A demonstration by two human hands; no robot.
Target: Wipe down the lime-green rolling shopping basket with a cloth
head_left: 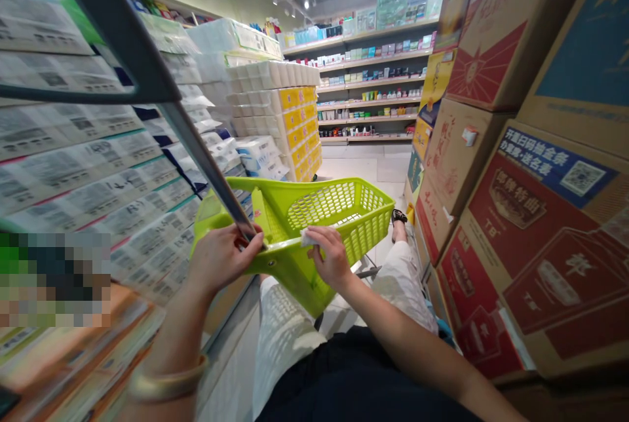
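Observation:
A lime-green plastic shopping basket (339, 209) rests tilted on my lap, its open mesh side facing away. My left hand (221, 258) is closed round the basket's near rim, close to a dark metal bar (206, 160) that slants across it. My right hand (330, 253) is closed on a small white cloth (309, 236), pressing it against the rim's upper edge. I am seated, with white trousers and a sandalled foot (398, 215) stretched out ahead.
Shelves of packaged tissue (88, 166) line the left. Stacked white and yellow packs (289, 114) stand ahead on the left. Red-printed cardboard cartons (515, 212) tower on the right. A narrow tiled aisle (363, 163) leads to far cosmetics shelves (373, 81).

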